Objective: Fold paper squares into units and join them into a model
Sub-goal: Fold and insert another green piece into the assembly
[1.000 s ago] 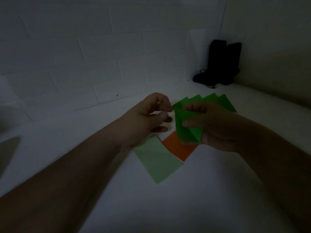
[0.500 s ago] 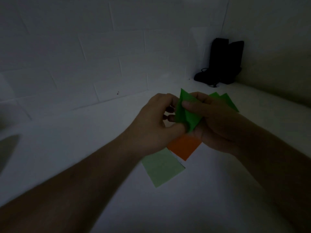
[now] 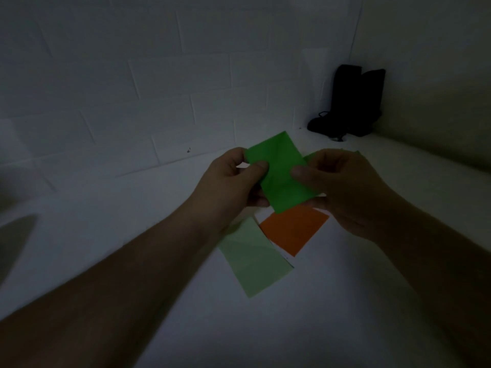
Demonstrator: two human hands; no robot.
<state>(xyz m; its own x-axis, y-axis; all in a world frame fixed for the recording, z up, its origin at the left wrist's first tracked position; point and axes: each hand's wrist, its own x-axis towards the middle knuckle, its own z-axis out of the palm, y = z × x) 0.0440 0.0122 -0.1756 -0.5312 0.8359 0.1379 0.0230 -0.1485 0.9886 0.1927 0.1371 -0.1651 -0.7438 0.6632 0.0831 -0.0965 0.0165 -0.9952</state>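
A bright green folded paper (image 3: 279, 171), now a flat rectangle, is held in the air between both hands. My left hand (image 3: 231, 181) pinches its left edge with thumb on top. My right hand (image 3: 342, 187) pinches its right edge, thumb on the paper. Under the hands an orange paper square (image 3: 293, 229) and a pale green paper (image 3: 255, 258) lie on the white table (image 3: 292, 328). More green paper (image 3: 310, 156) shows behind my right hand, mostly hidden.
A dark black object with a cord (image 3: 350, 102) stands in the far right corner against the tiled wall. A dim shadowy shape (image 3: 16, 240) lies at the left edge. The scene is very dark.
The green paper went from a pointed, folded shape held edge-on to a flat rectangle facing me. Both hands shifted to its two sides.
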